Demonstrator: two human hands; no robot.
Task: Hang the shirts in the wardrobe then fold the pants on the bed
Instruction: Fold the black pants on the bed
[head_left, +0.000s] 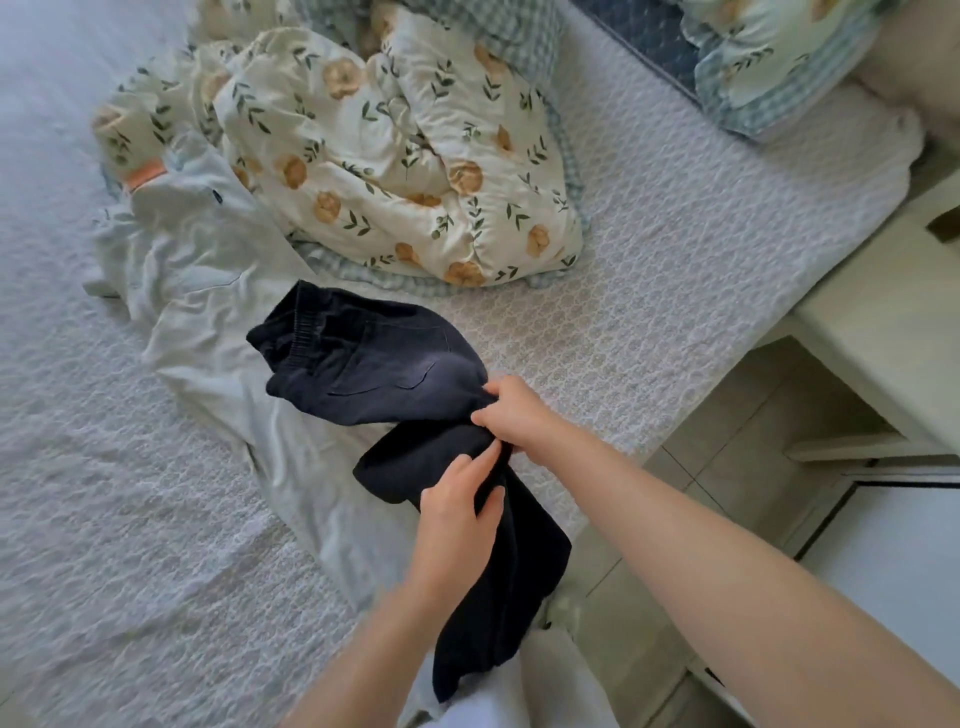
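Note:
Dark navy pants (374, 364) lie near the bed's right edge, waistband toward the far left, legs running toward me and hanging over the edge. My right hand (511, 413) grips the bunched fabric at the middle of the pants. My left hand (457, 514) pinches a leg just below, thumb on top. Pale grey-green pants (208, 291) lie spread out under and to the left of the dark ones, with an orange tag at their far end.
The bed (649, 270) has a white textured cover. A crumpled floral duvet (395, 150) lies beyond the pants, pillows (769, 57) at the top right. A white bedside table (883, 332) and tiled floor are to the right.

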